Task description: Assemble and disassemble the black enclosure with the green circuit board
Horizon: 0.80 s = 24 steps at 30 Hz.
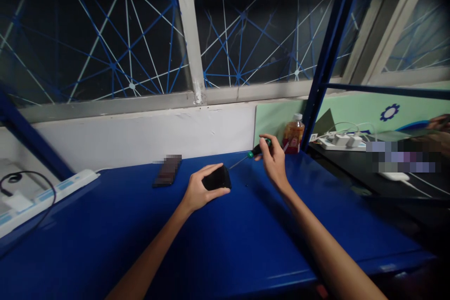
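Observation:
In the middle of the blue table point(197, 239), my left hand point(199, 190) grips a small black box-shaped device point(217, 179) between thumb and fingers. My right hand point(272, 161) is closed round the dark handle of a screwdriver point(251, 153) with a green collar. Its thin metal shaft slants down to the left, and the tip is at or close to the device's right edge; I cannot tell whether they touch. A tiny dark piece, perhaps a screw point(246, 185), lies on the table just right of the device.
A phone point(168, 171) lies left of my hands. A drink bottle point(294, 135) stands by the blue frame post at the back right. White power strips point(66, 189) with cables run along the left. At far right is a black table point(351, 168) and another person's hand point(438, 122).

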{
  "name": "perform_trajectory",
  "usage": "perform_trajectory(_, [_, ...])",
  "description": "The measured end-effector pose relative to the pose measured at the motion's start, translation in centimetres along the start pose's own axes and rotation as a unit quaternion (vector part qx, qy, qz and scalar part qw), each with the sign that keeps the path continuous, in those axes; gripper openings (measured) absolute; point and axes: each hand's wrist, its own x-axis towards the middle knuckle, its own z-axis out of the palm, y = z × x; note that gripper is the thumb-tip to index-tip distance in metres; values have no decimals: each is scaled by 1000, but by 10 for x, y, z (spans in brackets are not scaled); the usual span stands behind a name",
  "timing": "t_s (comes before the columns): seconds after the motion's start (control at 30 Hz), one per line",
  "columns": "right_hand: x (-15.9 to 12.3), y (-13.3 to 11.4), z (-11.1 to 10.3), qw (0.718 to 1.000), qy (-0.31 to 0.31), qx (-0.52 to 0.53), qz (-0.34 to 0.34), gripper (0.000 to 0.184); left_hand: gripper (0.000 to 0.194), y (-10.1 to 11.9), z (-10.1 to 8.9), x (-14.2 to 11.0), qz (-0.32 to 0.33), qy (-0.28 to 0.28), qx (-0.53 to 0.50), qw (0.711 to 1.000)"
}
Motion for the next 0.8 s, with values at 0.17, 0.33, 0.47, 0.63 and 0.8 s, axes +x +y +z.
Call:
perform_trajectory(0.17, [1, 2, -1, 995, -56, 81, 23, 38, 62, -1, 0, 0, -1, -1, -3, 1000])
perform_trajectory(0.33, [0, -1, 0, 999, -35, 19, -5, 37, 63, -5, 1, 0, 1, 2, -3, 1000])
perform_trajectory(0.47, [2, 3, -1, 996, -70, 56, 21, 35, 64, -8, 0, 0, 0, 5, -6, 1000])
perform_trajectory(0.63, [4, 4, -1, 991, -97, 90, 23, 46, 66, -6, -2, -1, -12, -4, -17, 1000])
perform_trajectory(0.8, [2, 1, -1, 998, -47, 39, 1, 39, 67, -3, 0, -1, -14, -10, -26, 1000])
